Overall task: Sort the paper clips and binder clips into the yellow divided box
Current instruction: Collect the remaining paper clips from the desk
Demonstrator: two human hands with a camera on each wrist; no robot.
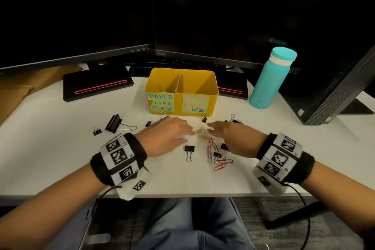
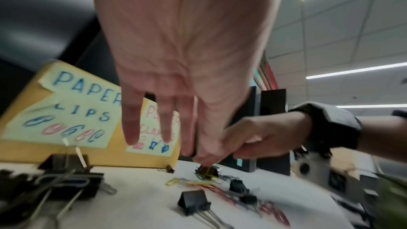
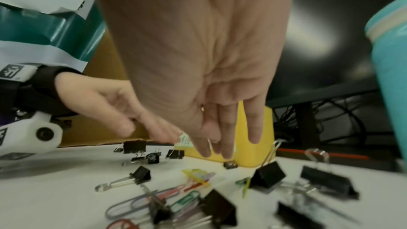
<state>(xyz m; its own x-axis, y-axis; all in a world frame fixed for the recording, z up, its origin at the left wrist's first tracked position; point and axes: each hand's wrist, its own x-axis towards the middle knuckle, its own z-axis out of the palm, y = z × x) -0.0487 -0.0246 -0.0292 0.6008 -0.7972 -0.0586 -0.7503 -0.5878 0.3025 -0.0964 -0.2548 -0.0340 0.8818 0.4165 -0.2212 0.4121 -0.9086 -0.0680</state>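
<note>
The left hand (image 1: pixel 166 136) hovers low over the white desk (image 1: pixel 60 148), fingers straight and slightly spread, holding nothing. The right hand (image 1: pixel 229 138) faces it, fingers extended toward the middle; motion blur smears its fingertips, so I cannot tell whether they pinch anything. Between the two hands lies a yellow wire paper clip (image 1: pixel 199 131), blurred and partly hidden by the fingers.

Just nearer the desk's front edge sits a small black folded-steel binder clip (image 1: pixel 189 149) with its wire handles pointing forward, and beside it a tangle of pink, red and green wire paper clips (image 1: pixel 218 158) with small black binder clips caught among them. Toward the desk's left edge lies a large black binder clip (image 1: pixel 113 123) with long silver handles; a tiny one (image 1: pixel 97 131) lies beside it.

Behind the hands, toward the back edge, stands the yellow plastic divided box (image 1: pixel 213 99), with paper labels on its front; the left one has a peeled corner hiding a letter. The left compartment holds a few clips, barely visible; the right compartment's floor is hidden. At the back right stands a matte turquoise bottle (image 1: pixel 267 81).
</note>
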